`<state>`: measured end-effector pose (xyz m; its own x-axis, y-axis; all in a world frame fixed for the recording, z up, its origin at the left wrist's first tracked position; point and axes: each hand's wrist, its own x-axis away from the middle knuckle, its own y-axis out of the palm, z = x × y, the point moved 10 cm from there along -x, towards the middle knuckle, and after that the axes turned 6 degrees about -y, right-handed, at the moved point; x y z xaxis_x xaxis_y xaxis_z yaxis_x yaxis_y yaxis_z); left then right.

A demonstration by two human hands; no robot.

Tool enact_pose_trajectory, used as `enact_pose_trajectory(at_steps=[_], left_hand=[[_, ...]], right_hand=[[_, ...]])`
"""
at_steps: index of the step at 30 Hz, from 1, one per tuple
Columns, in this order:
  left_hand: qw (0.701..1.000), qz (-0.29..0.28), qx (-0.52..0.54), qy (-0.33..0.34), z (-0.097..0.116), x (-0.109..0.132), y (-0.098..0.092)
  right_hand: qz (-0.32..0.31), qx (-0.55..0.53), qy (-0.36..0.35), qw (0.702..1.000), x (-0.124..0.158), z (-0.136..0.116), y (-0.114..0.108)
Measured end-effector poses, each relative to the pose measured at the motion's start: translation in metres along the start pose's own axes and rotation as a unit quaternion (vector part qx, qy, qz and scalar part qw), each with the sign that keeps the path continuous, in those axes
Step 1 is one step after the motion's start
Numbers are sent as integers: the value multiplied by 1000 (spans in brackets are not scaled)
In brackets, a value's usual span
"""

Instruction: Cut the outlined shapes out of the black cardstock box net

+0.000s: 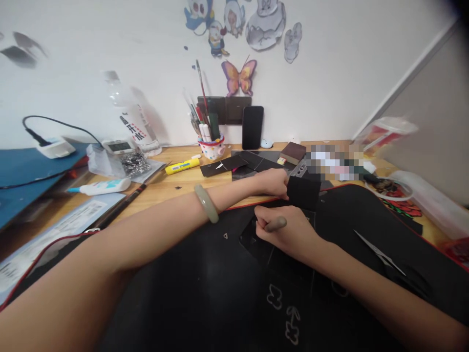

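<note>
Grey tool, long axis sideways, blunt end rightward, is clasped in right grip; left grip unreadable.

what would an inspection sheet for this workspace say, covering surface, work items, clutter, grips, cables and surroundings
Surface: black mat with red edging, on a wooden desk
Work items: pen-like tool; black card; scissors on the mat
Clutter: yellow glue stick, pen cup, bottle, phone
Grips: right hand closed around the tool; left hand at the card's edge, hold unclear
Cables: black cable at left, plugged into a white device
Surroundings: white wall with butterfly cutout and cartoon figures
</note>
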<state>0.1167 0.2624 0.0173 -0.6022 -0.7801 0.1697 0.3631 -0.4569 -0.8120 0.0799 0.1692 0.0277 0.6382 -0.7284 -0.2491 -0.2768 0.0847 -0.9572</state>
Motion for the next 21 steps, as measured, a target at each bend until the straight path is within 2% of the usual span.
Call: enact_pose_trajectory(at_steps=[2, 5, 10, 13, 16, 18, 21], left_hand=[[1000, 22, 5, -12, -6, 2, -2], [998, 52, 18, -35, -15, 7, -9], [992, 87, 53, -79, -35, 35, -23], [990, 61, 78, -96, -44, 61, -12], [989, 1, 112, -98, -48, 81, 9], [987, -32, 126, -95, -47, 88, 21], [987, -45, 126, -91, -44, 93, 28]], right_hand=[[-8, 19, 0, 1000, -1, -1, -1], [-33, -12, 22, 999, -2, 3, 2], [-30, -170, 97, 980, 5, 20, 8], [-5, -265, 114, 957, 9, 27, 11], [13, -305, 130, 943, 13, 34, 16], [23, -316, 138, 938, 13, 37, 18], [33, -314, 139, 939, 12, 39, 19]])
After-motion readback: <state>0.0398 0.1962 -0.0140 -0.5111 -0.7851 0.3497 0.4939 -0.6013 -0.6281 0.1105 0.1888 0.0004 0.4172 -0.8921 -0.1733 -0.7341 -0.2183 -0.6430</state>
